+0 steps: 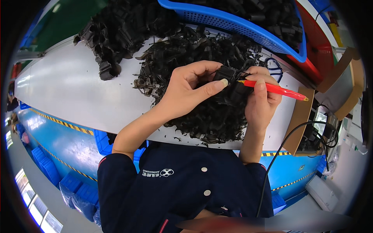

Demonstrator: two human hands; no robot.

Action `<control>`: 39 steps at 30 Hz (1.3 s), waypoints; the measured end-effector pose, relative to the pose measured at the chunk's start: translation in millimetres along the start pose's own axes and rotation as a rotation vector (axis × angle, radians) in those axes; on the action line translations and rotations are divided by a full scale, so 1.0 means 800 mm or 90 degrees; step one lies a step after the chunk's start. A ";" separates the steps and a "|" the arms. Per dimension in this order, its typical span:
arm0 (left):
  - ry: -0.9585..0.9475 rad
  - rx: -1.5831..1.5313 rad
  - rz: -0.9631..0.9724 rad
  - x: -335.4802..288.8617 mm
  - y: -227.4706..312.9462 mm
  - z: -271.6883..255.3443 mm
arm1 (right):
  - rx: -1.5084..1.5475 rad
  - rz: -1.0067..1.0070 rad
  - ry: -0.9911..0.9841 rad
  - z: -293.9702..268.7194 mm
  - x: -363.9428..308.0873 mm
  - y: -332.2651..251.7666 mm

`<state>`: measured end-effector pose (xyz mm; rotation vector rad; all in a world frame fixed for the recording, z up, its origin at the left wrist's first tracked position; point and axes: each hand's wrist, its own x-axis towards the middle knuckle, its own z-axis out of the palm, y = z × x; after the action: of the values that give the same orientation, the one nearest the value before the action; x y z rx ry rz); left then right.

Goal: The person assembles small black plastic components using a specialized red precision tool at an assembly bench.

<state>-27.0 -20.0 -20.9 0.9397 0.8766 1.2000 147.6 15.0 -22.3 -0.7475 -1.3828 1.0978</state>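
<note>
My left hand (188, 91) pinches a small black moulded plastic part (224, 73) between thumb and fingers, above the middle of the table. A slim red-handled knife (285, 91) sits in my right hand (261, 103), gripped like a pen. Its yellowish tip end points left and reaches the part's right side; whether the blade touches it I cannot tell. Under both hands spreads a heap of thin black plastic scraps (202, 126), some curled and stringy. The fingers of my left hand hide much of the part.
Black moulded parts (128, 25) are piled on the white table (77, 83) at the far left. A blue perforated basket (237, 27) full of black parts stands at the back. An open cardboard box (299, 124) is on the right, near a looping black cable (276, 159).
</note>
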 end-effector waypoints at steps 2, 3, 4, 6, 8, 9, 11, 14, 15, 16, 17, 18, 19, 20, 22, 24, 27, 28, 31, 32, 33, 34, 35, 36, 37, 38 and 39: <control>-0.036 -0.068 -0.062 0.006 -0.002 -0.007 | 0.037 0.031 0.000 -0.003 0.001 0.003; -0.072 -0.137 -0.120 0.006 -0.003 -0.008 | 0.027 0.037 0.006 -0.004 0.001 0.003; -0.071 -0.135 -0.122 0.005 -0.004 -0.009 | 0.029 0.039 0.007 -0.003 0.000 0.003; -0.146 -0.241 -0.169 0.006 -0.009 -0.010 | 0.040 0.088 -0.009 -0.003 0.000 0.005; -0.153 -0.253 -0.155 0.001 -0.010 -0.007 | 0.033 0.090 -0.009 0.000 -0.003 0.004; -0.147 -0.293 -0.172 0.001 -0.005 -0.006 | 0.026 0.092 -0.012 0.001 -0.007 0.002; -0.148 -0.335 -0.201 0.000 -0.003 -0.007 | 0.026 0.082 -0.020 0.002 -0.008 0.003; -0.146 -0.233 -0.146 -0.008 -0.002 -0.006 | 0.022 0.076 -0.035 0.004 -0.011 0.004; -0.147 -0.233 -0.143 -0.008 -0.002 -0.005 | 0.002 0.054 -0.034 0.006 -0.012 0.005; -0.122 -0.193 -0.111 -0.008 -0.001 -0.004 | -0.017 0.032 -0.035 0.007 -0.013 0.005; -0.095 -0.154 -0.081 -0.010 -0.003 -0.004 | -0.058 0.026 -0.028 0.006 -0.016 0.006; -0.094 -0.155 -0.081 -0.010 -0.002 -0.004 | -0.058 0.028 -0.029 0.006 -0.016 0.006; -0.065 -0.073 -0.026 -0.011 0.001 -0.003 | -0.036 0.008 -0.017 0.007 -0.015 0.007; -0.035 0.008 0.027 -0.013 0.002 -0.002 | -0.013 -0.011 -0.006 0.007 -0.016 0.007; -0.001 0.011 0.112 -0.014 -0.008 0.000 | 0.023 0.018 0.038 0.002 -0.020 0.004; 0.040 0.316 0.264 -0.013 -0.009 -0.004 | 0.127 0.013 0.035 -0.003 -0.023 0.001; 0.050 0.325 0.291 -0.015 -0.010 -0.001 | 0.143 0.037 -0.015 0.006 -0.027 -0.010; 0.052 0.328 0.319 -0.016 -0.011 0.000 | 0.141 0.039 -0.014 0.008 -0.029 -0.011; 0.042 0.338 0.328 -0.016 -0.010 -0.002 | 0.128 0.033 -0.021 0.012 -0.034 -0.014; 0.042 0.337 0.327 -0.016 -0.010 -0.002 | 0.126 0.042 -0.011 0.012 -0.034 -0.015; 0.037 0.337 0.339 -0.015 -0.011 -0.001 | 0.124 0.051 0.000 0.013 -0.035 -0.015; 0.033 0.337 0.351 -0.015 -0.011 -0.001 | 0.122 0.060 0.011 0.012 -0.035 -0.015; 0.033 0.337 0.350 -0.015 -0.012 0.000 | 0.121 0.061 0.012 0.012 -0.035 -0.014; 0.030 0.340 0.347 -0.015 -0.014 0.000 | 0.104 0.044 0.004 0.011 -0.035 -0.011; 0.028 0.343 0.344 -0.015 -0.015 0.000 | 0.088 0.028 -0.003 0.010 -0.034 -0.009; 0.027 0.343 0.343 -0.015 -0.015 0.000 | 0.087 0.029 -0.001 0.010 -0.034 -0.010; 0.027 0.349 0.339 -0.015 -0.015 0.000 | 0.088 0.035 0.003 0.010 -0.034 -0.010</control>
<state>-24.2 -33.1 -31.5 1.6711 1.0498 1.4575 144.6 -14.2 -24.2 -0.6899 -1.2741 1.2212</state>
